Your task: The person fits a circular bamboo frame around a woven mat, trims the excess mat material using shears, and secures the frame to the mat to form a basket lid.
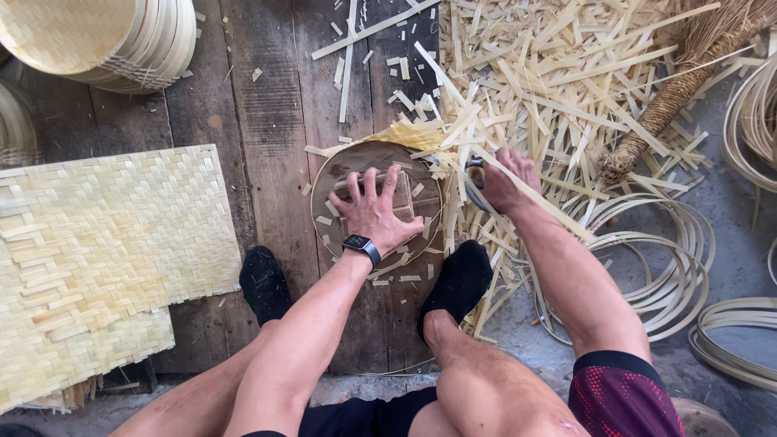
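My left hand (372, 209), with a dark watch on its wrist, lies flat with fingers spread on a round brown disc (354, 159) ringed by a thin bamboo hoop on the wooden floor. A small wooden block (402, 197) sits under its fingers. My right hand (503, 181) grips scissors (473, 174) at the disc's right edge, where woven yellow bamboo matting (411, 134) sticks out from under the disc. Both my feet in black socks rest just below the disc.
A heap of cut bamboo strips (558, 89) covers the floor at upper right. Flat woven mats (97, 251) lie at left. Stacked woven trays (113, 40) stand upper left. Bamboo hoops (672, 275) and a straw broom (672, 97) lie at right.
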